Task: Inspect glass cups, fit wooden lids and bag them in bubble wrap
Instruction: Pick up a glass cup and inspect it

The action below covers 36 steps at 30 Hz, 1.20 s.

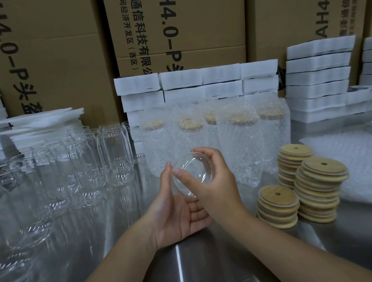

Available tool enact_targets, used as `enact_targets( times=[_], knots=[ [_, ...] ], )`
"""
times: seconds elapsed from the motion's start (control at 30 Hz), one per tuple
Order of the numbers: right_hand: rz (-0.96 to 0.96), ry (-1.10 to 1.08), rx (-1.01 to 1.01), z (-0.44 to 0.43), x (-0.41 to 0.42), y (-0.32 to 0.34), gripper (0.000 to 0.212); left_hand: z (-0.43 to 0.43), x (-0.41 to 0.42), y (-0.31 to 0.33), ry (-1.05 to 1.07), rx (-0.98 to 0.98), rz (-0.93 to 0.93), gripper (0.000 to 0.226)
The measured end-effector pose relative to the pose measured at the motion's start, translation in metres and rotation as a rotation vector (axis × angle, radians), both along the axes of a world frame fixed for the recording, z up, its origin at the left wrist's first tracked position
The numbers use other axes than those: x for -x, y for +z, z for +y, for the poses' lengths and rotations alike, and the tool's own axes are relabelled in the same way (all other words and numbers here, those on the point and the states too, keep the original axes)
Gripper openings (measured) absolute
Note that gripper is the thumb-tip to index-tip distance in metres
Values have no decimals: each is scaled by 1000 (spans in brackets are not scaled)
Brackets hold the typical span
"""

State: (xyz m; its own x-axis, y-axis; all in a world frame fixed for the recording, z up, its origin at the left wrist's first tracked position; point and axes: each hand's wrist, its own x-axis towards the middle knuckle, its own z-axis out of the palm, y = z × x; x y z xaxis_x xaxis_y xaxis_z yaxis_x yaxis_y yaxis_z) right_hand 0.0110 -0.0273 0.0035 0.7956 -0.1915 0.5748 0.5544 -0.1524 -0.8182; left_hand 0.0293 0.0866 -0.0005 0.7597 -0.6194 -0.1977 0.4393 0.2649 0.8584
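Gleaming clear glass cup (195,172), tilted

Hands counted: two, left hand (177,213) and right hand (211,183). 
Glass cup (194,173) in hand: one. 
Wooden lids (278,206): three piles counted; lids per pile not countable, edges too fine. 
Bubble-wrapped cups (242,146) at back: five counted, by lids seen through wrap. 
Empty cups (115,156) at left: well over a dozen; exact number hidden by overlap. 
Flat bubble-wrap bags (366,161): one pile. 
Cardboard cartons (175,20): three printed fronts counted, sliver of fourth at right edge. 
White foam blocks (318,76): several stacks, total not countable.
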Motion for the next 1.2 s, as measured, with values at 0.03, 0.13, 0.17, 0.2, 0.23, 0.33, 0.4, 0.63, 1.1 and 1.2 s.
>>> enact_targets(
  times=[0.03,0.13,0.17,0.2,0.23,0.33,0.4,0.63,1.1,1.2],
  knots=[
    [-2,-2,-9,0,0,0,65,0,-1,-1,0,-1,6,110],
    [-11,-5,-25,-1,0,0,60,0,-2,-3,6,1,17,107],
    [-13,-5,-26,-1,0,0,57,0,-2,-3,8,1,20,106],
    [-17,-4,-26,-2,0,0,52,0,-2,-3,8,-1,24,107],
    [-21,-4,-26,-2,0,1,47,0,-2,-3,7,-4,27,107],
    [-34,-3,-37,-2,1,2,45,-1,-2,-2,1,-13,37,107],
    [-34,-6,-39,-2,3,2,47,-1,-1,-1,0,-18,43,106],
    [-29,-17,-28,-3,0,2,29,-2,2,2,6,-54,52,111],
    [-68,-9,-179,-5,0,7,32,-5,-1,-2,66,-36,-12,97],
    [-8,71,-375,-8,-2,14,36,-8,1,-1,137,23,-47,83]
  ],
)
